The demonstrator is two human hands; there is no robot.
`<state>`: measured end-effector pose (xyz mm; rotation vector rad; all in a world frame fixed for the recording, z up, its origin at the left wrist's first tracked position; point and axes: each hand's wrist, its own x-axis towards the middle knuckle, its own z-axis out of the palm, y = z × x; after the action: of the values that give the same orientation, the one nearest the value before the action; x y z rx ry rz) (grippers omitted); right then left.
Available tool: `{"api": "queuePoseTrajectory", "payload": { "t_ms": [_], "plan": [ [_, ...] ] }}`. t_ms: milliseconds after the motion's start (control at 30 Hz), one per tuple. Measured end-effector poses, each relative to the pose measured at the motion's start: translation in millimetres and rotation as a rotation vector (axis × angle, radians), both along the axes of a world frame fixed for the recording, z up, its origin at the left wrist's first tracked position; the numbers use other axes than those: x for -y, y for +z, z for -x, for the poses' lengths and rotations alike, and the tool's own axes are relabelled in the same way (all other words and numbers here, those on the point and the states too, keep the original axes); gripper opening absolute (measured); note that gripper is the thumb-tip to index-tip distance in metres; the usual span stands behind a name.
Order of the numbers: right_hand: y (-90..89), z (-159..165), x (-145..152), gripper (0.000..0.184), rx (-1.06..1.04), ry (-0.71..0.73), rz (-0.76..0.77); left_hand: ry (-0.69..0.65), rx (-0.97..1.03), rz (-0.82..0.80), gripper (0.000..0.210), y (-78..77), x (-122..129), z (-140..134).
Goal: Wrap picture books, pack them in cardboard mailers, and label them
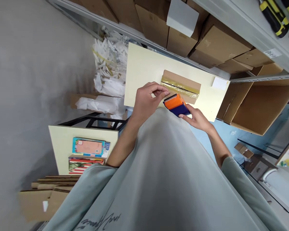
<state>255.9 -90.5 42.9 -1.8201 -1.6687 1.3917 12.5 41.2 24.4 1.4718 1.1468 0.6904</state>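
Note:
My right hand [195, 118] is closed around the dark blue side of an orange and dark blue tape dispenser [175, 103], held over the near edge of the table. My left hand [149, 96] pinches thumb and fingertips together just left of the dispenser's front edge. What lies between those fingertips, if anything, is too small to make out. Right behind both hands, a flat brown cardboard box [183, 81] lies on the cream tabletop [144, 67], with shiny yellowish tape running along its length.
A white paper [219, 83] lies at the table's right end. Cardboard boxes [154, 24] line the shelf behind, and a large open carton [262, 106] stands right. White wrapping scraps [110, 61] are heaped left. A lower side table [59, 144] carries flat colourful packages [89, 146].

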Motion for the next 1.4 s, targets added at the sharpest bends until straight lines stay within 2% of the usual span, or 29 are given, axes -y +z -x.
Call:
{"api": "queuePoseTrajectory", "payload": {
  "t_ms": [100, 267, 367, 433, 567, 700, 800, 867, 967, 1167, 1400],
  "plan": [
    [10.3, -21, -4, 0.054, 0.083, 0.087, 0.034, 0.085, -0.007, 0.045, 0.008, -5.2, 3, 0],
    [27.7, -47, -21, 0.058, 0.166, 0.169, 0.165, 0.241, 0.012, 0.122, 0.010, -14.6, -7, 12],
    [37.3, -57, -45, 0.058, 0.182, 0.217, 0.275, 0.304, 0.068, 0.210, 0.013, -29.3, -9, 10],
    [38.8, -64, -64, 0.060, 0.181, 0.232, 0.321, 0.361, 0.121, 0.272, 0.017, -45.1, -6, 3],
    [27.3, -78, -101, 0.061, 0.191, 0.241, 0.356, 0.457, 0.180, 0.354, 0.023, -88.2, -1, -14],
    [9.7, -77, -129, 0.059, 0.171, 0.257, 0.409, 0.504, 0.160, 0.353, 0.024, -134.7, -4, -18],
    [0.2, -69, -142, 0.058, 0.149, 0.270, 0.438, 0.506, 0.218, 0.392, 0.028, -159.4, -10, -16],
    [-3.9, -63, -148, 0.059, 0.141, 0.270, 0.435, 0.506, 0.279, 0.444, 0.030, -168.3, -13, -14],
    [-7.1, -57, -153, 0.063, 0.142, 0.274, 0.431, 0.511, 0.326, 0.504, 0.035, -172.8, -16, -13],
    [-8.3, -46, -158, 0.066, 0.174, 0.291, 0.452, 0.512, 0.295, 0.576, 0.033, -181.1, -20, -9],
    [-8.1, -40, -159, 0.066, 0.183, 0.298, 0.485, 0.434, 0.152, 0.478, 0.030, -224.1, -10, -24]
  ]
}}
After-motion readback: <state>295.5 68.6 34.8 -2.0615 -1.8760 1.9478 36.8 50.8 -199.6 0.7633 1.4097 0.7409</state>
